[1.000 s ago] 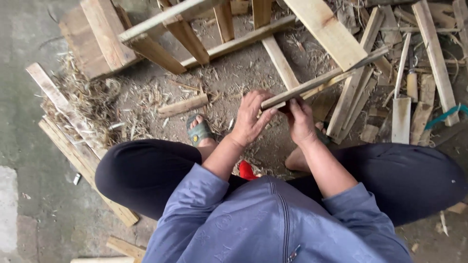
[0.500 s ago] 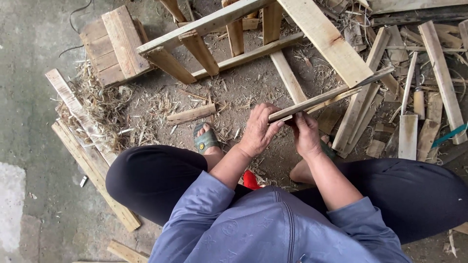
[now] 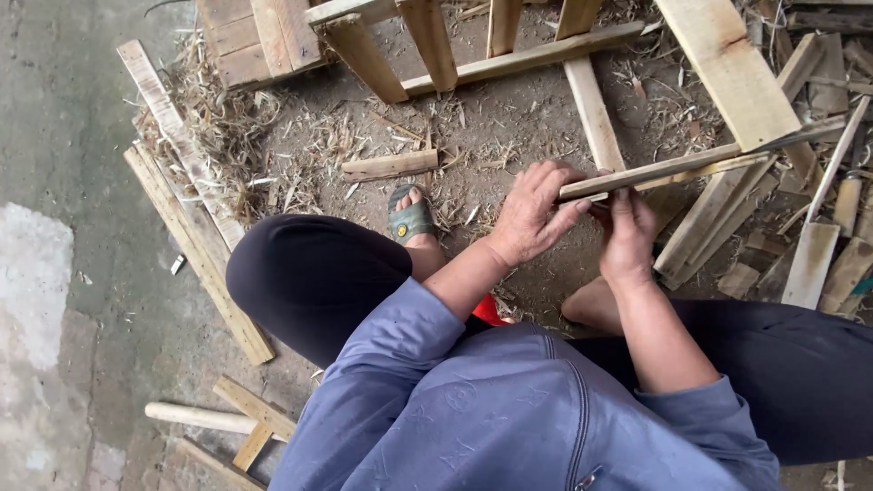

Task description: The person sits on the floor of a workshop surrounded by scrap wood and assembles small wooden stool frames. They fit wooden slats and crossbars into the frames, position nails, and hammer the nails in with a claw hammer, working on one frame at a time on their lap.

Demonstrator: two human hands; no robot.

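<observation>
I am squatting over a dirt floor strewn with wood scraps. My left hand (image 3: 535, 214) grips the near end of a thin wooden slat (image 3: 691, 167) that runs out to the right and slightly upward. My right hand (image 3: 627, 235) is closed on the same slat end from below, right beside my left hand. The slat's far end reaches past a wide plank (image 3: 727, 73) toward the scrap pile. My foot in a green sandal (image 3: 411, 218) rests on the ground just left of my hands.
A wooden frame of slats (image 3: 509, 59) lies ahead. Long boards (image 3: 195, 245) lie at the left over straw and shavings. A short wood block (image 3: 391, 165) sits near the sandal. Offcuts (image 3: 809, 264) pile up at the right. More sticks (image 3: 227, 420) lie at the lower left.
The view has shifted a little; both hands stay clamped on the slat end, which has tilted slightly flatter.
</observation>
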